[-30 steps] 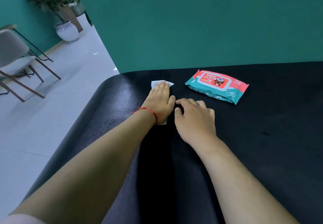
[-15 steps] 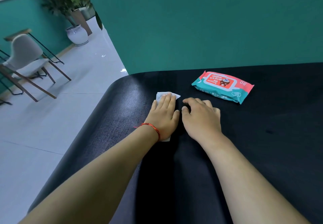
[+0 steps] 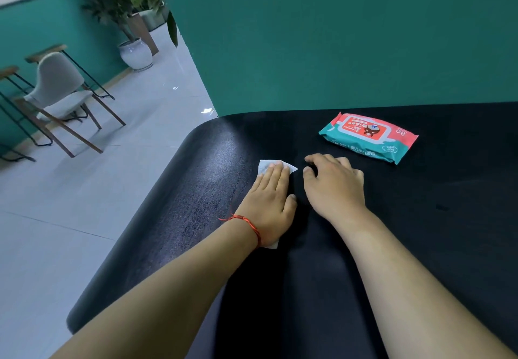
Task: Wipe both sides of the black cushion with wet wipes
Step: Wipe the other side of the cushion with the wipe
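A: Your left hand [image 3: 270,201] lies palm down on the white wet wipe [image 3: 263,166], fingers straight and pressed together, pinning it flat to the black cushion [image 3: 420,246].

B: You cover most of that wipe. Only a corner shows past your fingertips, and a small piece shows by your wrist, next to the red string bracelet [image 3: 246,222].

A: Your right hand [image 3: 333,187] sits just beside the left, not touching it. Its fingers are loosely curled with the tips resting on bare cushion, and it holds nothing.

B: The pack of wet wipes [image 3: 368,137] lies on the cushion beyond your right hand, near it but apart.

A: To the left of your left hand the cushion rounds down at its edge and shows pale streaks. Past that edge you have the tiled floor, a grey chair [image 3: 59,89] and a potted plant [image 3: 134,53] by the teal wall.
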Demonstrator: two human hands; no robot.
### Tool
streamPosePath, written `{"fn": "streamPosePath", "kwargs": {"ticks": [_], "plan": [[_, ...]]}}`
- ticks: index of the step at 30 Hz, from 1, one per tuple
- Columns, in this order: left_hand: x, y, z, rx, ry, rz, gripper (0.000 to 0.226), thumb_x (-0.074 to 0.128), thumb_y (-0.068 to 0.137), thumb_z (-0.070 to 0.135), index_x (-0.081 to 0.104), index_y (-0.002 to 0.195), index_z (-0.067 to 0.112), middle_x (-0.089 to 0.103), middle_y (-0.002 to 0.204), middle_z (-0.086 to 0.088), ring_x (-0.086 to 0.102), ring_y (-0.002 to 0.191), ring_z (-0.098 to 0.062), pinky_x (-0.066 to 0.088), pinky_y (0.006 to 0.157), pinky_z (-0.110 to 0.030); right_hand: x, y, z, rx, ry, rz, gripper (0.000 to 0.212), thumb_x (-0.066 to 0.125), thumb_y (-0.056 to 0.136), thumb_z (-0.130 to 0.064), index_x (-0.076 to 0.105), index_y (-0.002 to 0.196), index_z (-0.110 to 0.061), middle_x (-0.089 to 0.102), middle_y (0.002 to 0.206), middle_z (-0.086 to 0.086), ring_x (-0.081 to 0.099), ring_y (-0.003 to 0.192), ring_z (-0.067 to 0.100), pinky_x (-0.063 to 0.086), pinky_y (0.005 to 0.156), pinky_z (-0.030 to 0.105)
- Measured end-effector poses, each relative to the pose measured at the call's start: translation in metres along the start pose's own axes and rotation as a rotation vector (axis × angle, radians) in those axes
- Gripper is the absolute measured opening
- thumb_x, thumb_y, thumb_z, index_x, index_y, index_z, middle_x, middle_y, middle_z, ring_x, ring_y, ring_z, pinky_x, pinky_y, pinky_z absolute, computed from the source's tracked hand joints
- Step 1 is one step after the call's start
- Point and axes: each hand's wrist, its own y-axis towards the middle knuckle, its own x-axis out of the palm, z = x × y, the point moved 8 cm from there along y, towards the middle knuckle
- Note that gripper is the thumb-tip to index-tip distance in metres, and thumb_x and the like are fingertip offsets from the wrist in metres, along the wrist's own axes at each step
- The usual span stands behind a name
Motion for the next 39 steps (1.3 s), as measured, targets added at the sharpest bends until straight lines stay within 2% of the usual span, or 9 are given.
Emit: {"fn": "streamPosePath", "kwargs": {"ticks": [19, 39], "plan": [[0.002, -0.1, 0.011, -0.002, 0.03, -0.007, 0.078, 0.007, 0.099, 0.049, 0.001, 0.167, 0.011, -0.007, 0.175, -0.006, -0.015, 0.16, -0.015, -0.002, 0.13, -0.038, 0.003, 0.0, -0.002, -0.015, -0.047, -0.032, 0.042, 0.04, 0.108, -0.04, 0.058, 0.144, -0.032, 0.056, 0.15, -0.008, 0.04, 0.141, 0.023, 0.03, 0.11, 0.048], [-0.005, -0.218, 0.03, 0.042, 0.059, 0.001, 0.069, 0.025, 0.108, 0.04, 0.003, 0.168, 0.014, -0.007, 0.176, -0.003, -0.011, 0.161, -0.016, 0.001, 0.13, -0.039, 0.002, -0.004, -0.004, -0.024, -0.059, -0.058, 0.042, 0.04, 0.108, -0.041, 0.058, 0.145, -0.032, 0.054, 0.153, -0.005, 0.039, 0.142, 0.025, 0.029, 0.111, 0.049]]}}
